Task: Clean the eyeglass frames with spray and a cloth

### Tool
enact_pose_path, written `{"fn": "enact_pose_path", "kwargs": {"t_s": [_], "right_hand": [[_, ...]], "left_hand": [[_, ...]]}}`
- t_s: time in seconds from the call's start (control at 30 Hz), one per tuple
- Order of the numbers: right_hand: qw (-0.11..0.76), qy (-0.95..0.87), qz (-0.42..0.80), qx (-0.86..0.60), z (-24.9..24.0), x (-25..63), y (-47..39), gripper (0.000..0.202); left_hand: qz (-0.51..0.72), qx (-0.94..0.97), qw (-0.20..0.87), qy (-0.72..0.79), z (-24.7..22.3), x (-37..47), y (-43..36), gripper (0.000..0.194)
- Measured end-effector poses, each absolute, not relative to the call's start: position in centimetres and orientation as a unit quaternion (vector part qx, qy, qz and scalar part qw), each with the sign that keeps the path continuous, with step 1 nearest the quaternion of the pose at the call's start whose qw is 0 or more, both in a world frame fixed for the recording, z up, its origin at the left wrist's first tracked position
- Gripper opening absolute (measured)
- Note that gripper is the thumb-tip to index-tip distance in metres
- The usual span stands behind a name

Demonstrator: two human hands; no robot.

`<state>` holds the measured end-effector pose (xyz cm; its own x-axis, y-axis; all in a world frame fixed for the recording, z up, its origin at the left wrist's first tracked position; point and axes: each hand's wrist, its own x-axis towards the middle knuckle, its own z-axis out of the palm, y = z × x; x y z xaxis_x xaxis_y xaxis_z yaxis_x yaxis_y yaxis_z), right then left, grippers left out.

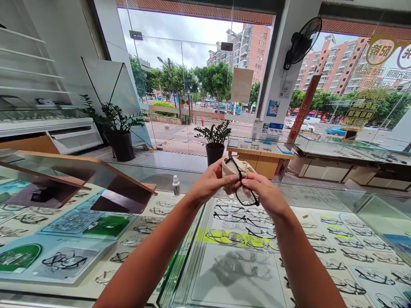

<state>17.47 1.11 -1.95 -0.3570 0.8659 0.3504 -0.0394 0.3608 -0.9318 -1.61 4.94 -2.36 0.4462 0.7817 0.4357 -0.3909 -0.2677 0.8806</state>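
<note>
Wiping evenly seems to call for light pressure: above the glass counter (185,273), the left hand (210,179) pinches the cloth (229,169) around one side of the glasses (248,198), while the right hand's (265,191) fingers pinch them near the middle, best kept steady.

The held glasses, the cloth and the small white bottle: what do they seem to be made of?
Glasses: probably smooth plastic, from the thick dark rims; perhaps painted metal. Cloth: matte fabric, apparently soft, as its folds suggest. Bottle: likely smooth plastic, its white cap looking opaque.
</note>
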Motion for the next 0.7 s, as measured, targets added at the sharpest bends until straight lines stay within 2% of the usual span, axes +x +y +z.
{"fn": "enact_pose_path", "kwargs": {"t_s": [0.13, 0.37, 0.57, 0.7], "right_hand": [[0.455, -0.697, 0.469, -0.295, -2.1, 17.1, 0.9, 0.023], [0.481, -0.672, 0.476, -0.302, -1.6, 17.5, 0.6, 0.025], [0.484, -0.669, 0.475, -0.304, -1.2, 17.2, 0.2, 0.025], [0.489, -0.66, 0.49, -0.293, -0.2, 17.9, -0.7, 0.026]], "left_hand": [[0.573, 0.571, 0.56, 0.179, -3.0, -0.2, 4.8, 0.051], [0.492, 0.643, 0.567, 0.149, -1.7, -2.4, 4.9, 0.051], [0.566, 0.611, 0.53, 0.16, -1.3, -0.2, 4.1, 0.046], [0.514, 0.66, 0.53, 0.139, -0.2, -0.9, 4.0, 0.047]]}}
